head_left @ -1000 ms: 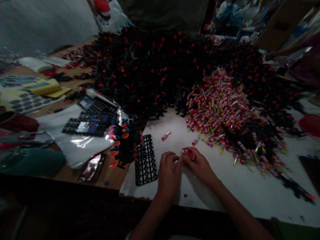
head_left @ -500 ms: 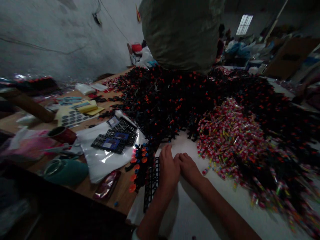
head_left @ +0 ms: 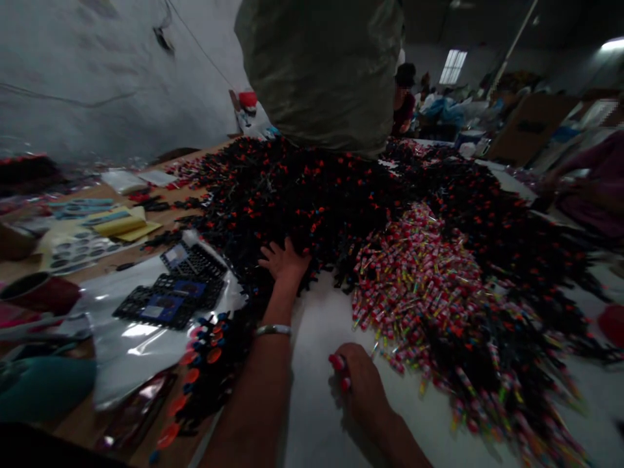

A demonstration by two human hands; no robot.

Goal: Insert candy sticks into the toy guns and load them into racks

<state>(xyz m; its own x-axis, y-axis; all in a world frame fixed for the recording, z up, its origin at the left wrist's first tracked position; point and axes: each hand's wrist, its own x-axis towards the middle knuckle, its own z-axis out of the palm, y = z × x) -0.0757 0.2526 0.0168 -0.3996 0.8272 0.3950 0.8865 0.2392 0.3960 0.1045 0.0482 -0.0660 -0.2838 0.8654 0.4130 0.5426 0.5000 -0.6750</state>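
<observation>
the left hand (head_left: 284, 260) is stretched forward with its fingers spread, palm down on the near edge of the big heap of black plastic parts (head_left: 312, 195), which is speckled with orange and red tips and covers the middle of the tabletop (head_left: 316, 364). a thin bracelet (head_left: 273, 330) circles that wrist. the right hand (head_left: 358, 387) lies closer in on the white tabletop, curled shut around a few small red-capped tubes (head_left: 338, 367) whose ends stick out by the thumb. just right of it spreads the pile of small red and yellow tubes (head_left: 424, 279), touching the black heap behind it. left of the left forearm a row of orange-tipped black pieces (head_left: 205, 364) lies along the edge of a clear plastic sheet (head_left: 131, 351), on which black grid trays (head_left: 180, 289) with blue cards rest. farther left are yellow paper sheets (head_left: 119, 225) and a dark cup (head_left: 39, 292). a large grey-green sack (head_left: 324, 71) stands behind the heap, and another person's purple sleeve (head_left: 592, 188) shows at far right.
</observation>
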